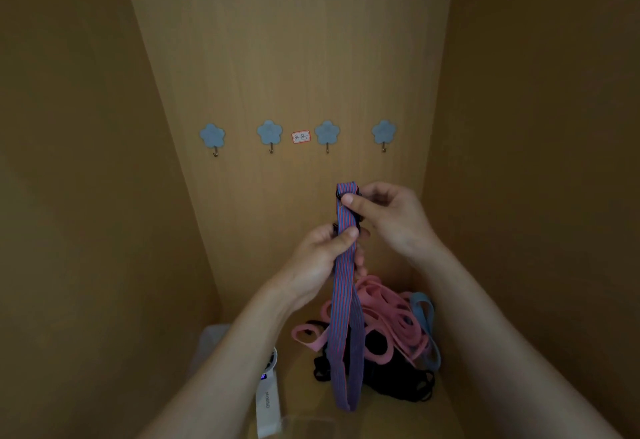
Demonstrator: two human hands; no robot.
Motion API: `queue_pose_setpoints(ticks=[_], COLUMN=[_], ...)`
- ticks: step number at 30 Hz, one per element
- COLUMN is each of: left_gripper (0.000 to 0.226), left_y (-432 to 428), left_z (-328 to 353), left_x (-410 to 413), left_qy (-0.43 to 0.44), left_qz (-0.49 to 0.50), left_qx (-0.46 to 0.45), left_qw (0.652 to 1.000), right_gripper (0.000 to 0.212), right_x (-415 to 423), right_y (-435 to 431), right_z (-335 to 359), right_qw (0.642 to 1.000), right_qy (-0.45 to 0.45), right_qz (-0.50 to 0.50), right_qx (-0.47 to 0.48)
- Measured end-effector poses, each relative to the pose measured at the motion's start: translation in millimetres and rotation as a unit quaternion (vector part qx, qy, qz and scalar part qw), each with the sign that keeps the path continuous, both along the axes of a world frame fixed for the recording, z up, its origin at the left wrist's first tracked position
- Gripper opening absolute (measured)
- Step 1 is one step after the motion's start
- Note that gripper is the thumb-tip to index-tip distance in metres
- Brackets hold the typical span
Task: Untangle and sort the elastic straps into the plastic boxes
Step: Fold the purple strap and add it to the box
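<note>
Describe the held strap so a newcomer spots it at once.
On the wooden back wall sit four blue flower hooks. Below them the left hand and right hand pinch the striped strap above a pile. It alone has blue and red stripes; the pile's are plain pink, black or pale blue.

Tight wooden cupboard. Left wooden side wall and right wooden side wall close in both sides. Big open room up high, before wooden back panel. Four blue flower-shaped hooks stick out there, above left hand and right hand. Long blue-and-red striped strap hangs down middle. Heap of pink, black and light-blue straps fills floor near right wall. White boxy gadget and see-through plastic box block floor at left. Bare wooden floor strip between gadget and heap.
</note>
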State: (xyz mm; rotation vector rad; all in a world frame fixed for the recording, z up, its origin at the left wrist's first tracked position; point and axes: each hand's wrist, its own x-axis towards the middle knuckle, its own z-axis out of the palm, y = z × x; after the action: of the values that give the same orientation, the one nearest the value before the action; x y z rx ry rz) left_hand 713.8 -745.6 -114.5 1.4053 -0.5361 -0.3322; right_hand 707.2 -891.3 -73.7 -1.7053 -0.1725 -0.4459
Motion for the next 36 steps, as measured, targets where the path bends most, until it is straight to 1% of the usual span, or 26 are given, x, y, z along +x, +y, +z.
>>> queue_pose_setpoints(ticks=[3, 5, 8, 10, 12, 13, 14, 16, 18, 22, 25, 26, 28, 31, 32, 34, 36], left_gripper=[0.011, 0.013, 0.019, 0.019, 0.010, 0.011, 0.019, 0.031, 0.033, 0.033, 0.027, 0.029, 0.043, 0.070, 0.074, 0.075, 0.067], left_y=[-1.0, -2.5, -4.8, -6.9, -9.0, -10.0, -10.6, -11.7, -14.5, -20.4, -18.1, -17.2, -17.3, -20.3, -21.6, -23.7, -26.3], left_z=[-1.7, -4.1, -6.3, -4.6, -3.5, -3.6, -4.9, -6.7, -2.4, 11.4, 14.1, 13.8, 10.7, 12.3, 15.5, 21.8, 26.8], left_x=[-0.5, -0.2, -2.4, -5.6, -9.1, -11.0, -11.7, -11.0, -12.0, -13.0, -9.9, -9.5, -8.1, -10.2, -11.6, -13.2, -13.8], left_qy=[-0.023, -0.035, -0.031, -0.001, 0.050, 0.073, 0.091, 0.108, 0.133, 0.229, 0.261, 0.264, 0.268, 0.267, 0.263, 0.253, 0.238], left_qz=[0.019, 0.036, 0.046, 0.048, 0.040, 0.035, 0.032, 0.029, 0.026, 0.028, 0.047, 0.038, 0.029, 0.012, 0.011, 0.032, 0.073], left_qx=[0.011, 0.022, 0.026, 0.007, -0.025, -0.032, -0.026, -0.008, -0.015, -0.093, -0.184, -0.204, -0.212, -0.202, -0.196, -0.185, -0.175], left_qw=[0.999, 0.999, 0.998, 0.999, 0.998, 0.996, 0.995, 0.994, 0.991, 0.969, 0.947, 0.942, 0.939, 0.942, 0.945, 0.949, 0.953], right_gripper=[0.016, 0.004, 0.014, 0.014, 0.013, 0.013, 0.016, 0.020, 0.021, 0.028, 0.043, 0.046, 0.047, 0.047, 0.047, 0.042, 0.032], right_x=[-0.4, -0.7, 0.0, -2.0, -4.1, -4.5, -4.0, -4.4, -8.4, -26.9, -31.7, -32.2, -34.1, -40.9, -42.1, -44.1, -48.7], right_y=[2.5, 2.5, 2.2, 3.1, 3.1, 2.5, 0.8, -1.3, 1.1, 11.1, 10.3, 9.0, 6.7, 3.5, 2.7, 1.3, -0.4], right_z=[-3.6, -5.1, -8.3, -8.0, -6.9, -6.7, -7.2, -7.4, -8.5, -18.7, -34.4, -38.5, -44.6, -50.9, -52.4, -56.1, -58.7], right_qw=[0.999, 0.998, 0.997, 0.998, 0.999, 1.000, 1.000, 0.999, 0.993, 0.982, 0.954, 0.944, 0.933, 0.918, 0.913, 0.907, 0.907], right_qy=[0.012, 0.023, 0.029, 0.024, 0.015, 0.008, -0.004, -0.040, -0.085, -0.151, -0.230, -0.248, -0.263, -0.273, -0.274, -0.274, -0.266], right_qz=[0.019, 0.052, 0.068, 0.047, 0.028, 0.019, 0.008, -0.023, -0.047, -0.044, -0.065, -0.075, -0.089, -0.101, -0.101, -0.100, -0.090], right_qx=[0.026, 0.033, 0.027, 0.020, 0.020, 0.020, 0.015, -0.020, -0.061, -0.106, -0.183, -0.202, -0.228, -0.270, -0.283, -0.304, -0.315])
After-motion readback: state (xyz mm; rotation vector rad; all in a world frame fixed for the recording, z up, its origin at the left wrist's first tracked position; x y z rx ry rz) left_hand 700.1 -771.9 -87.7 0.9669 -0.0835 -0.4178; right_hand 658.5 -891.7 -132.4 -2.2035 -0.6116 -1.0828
